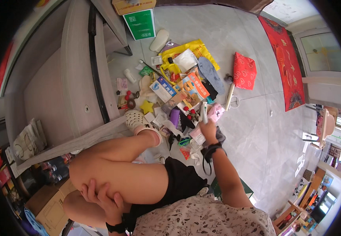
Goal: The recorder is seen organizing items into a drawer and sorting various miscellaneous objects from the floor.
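Note:
My right hand (208, 132) is closed around a slim white tube (204, 111), held upright over the near right part of a pile on the floor. A pink pack (216, 112) lies just right of the tube. Close by on the left are red balls (191, 114) and a purple cylinder (174, 117). An orange box (193, 89) and a blue-and-white box (163, 89) lie farther up the pile. My left hand (104, 198) rests on my bent leg with its fingers apart, holding nothing.
A drawer-like wooden panel (82, 78) stands at the left. Beyond the pile are a yellow bag (209, 53), a blue-grey slipper (211, 74) and a green box (139, 24). To the right lie a red pouch (244, 71) and a white rod (229, 96) with a cord.

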The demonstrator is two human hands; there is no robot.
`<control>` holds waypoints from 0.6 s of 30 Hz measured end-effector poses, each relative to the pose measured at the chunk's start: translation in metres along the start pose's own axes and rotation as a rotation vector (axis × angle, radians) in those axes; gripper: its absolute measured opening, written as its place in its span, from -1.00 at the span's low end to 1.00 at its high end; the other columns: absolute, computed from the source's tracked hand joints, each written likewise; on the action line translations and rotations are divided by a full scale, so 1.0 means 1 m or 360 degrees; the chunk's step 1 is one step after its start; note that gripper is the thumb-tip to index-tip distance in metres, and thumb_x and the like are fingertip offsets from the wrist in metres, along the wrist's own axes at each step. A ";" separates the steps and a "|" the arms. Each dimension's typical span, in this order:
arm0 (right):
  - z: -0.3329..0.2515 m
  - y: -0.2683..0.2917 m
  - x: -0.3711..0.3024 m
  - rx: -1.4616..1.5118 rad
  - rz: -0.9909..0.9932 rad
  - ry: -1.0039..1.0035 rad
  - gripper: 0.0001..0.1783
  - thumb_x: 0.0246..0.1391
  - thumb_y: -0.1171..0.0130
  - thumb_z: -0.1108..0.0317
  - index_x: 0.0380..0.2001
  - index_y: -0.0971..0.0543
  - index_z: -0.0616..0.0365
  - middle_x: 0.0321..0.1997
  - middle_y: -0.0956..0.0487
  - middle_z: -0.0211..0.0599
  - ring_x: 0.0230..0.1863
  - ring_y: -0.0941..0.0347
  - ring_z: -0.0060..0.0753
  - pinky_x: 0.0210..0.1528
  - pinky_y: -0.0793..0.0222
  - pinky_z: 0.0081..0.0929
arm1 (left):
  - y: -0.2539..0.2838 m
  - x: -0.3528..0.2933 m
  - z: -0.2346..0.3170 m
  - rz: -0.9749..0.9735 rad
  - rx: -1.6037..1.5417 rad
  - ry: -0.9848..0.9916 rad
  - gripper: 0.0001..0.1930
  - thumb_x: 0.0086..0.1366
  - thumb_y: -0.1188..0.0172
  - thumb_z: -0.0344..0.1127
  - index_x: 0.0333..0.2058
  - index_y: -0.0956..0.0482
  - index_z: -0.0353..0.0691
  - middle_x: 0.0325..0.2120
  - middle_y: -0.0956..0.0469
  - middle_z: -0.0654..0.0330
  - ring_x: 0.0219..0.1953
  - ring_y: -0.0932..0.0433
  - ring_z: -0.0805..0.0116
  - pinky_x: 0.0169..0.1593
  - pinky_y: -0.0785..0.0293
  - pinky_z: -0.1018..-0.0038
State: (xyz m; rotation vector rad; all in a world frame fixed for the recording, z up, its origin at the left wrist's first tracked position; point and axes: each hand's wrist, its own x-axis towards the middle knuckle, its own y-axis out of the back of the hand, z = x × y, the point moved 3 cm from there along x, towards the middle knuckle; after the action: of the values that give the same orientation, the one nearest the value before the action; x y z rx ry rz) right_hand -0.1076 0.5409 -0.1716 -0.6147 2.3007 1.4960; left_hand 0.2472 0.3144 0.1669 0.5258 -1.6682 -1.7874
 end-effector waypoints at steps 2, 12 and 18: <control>-0.001 0.008 0.035 -0.0049 0.0186 -0.0167 -0.40 -0.16 -0.27 0.18 -0.03 -0.46 0.27 -0.14 -0.55 0.15 -0.10 -0.49 0.21 -0.03 -0.40 -0.03 | -0.002 0.002 0.000 0.0011 -0.0010 -0.0022 -0.61 0.39 0.12 0.02 -0.02 -0.36 -0.15 0.25 -0.13 -0.07 0.33 0.09 -0.19 0.33 0.21 -0.12; -0.010 -0.020 0.059 0.0133 0.0174 -0.0458 -0.25 -0.30 -0.44 0.07 -0.03 -0.50 0.28 -0.17 -0.61 0.09 -0.06 -0.54 0.07 0.05 -0.42 -0.14 | 0.004 0.003 -0.003 -0.0053 0.0053 -0.0003 -0.61 0.35 0.09 0.04 -0.05 -0.39 -0.12 0.23 -0.15 -0.03 0.33 0.06 -0.19 0.33 0.19 -0.12; 0.001 0.056 0.014 0.1258 0.0453 -0.0263 -0.49 -0.15 -0.43 0.11 -0.24 -0.53 0.25 -0.45 -0.56 -0.32 -0.48 -0.49 -0.44 -0.45 -0.38 -0.49 | 0.003 0.000 -0.002 -0.0002 0.0038 0.0007 -0.63 0.33 0.03 0.07 -0.05 -0.39 -0.01 0.20 -0.19 0.04 0.28 -0.01 -0.16 0.31 0.14 -0.14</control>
State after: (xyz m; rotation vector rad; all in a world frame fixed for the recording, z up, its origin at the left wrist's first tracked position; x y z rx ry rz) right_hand -0.1489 0.5593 -0.1357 0.0555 2.6273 0.5741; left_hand 0.2493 0.3132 0.1695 0.5414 -1.6887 -1.7680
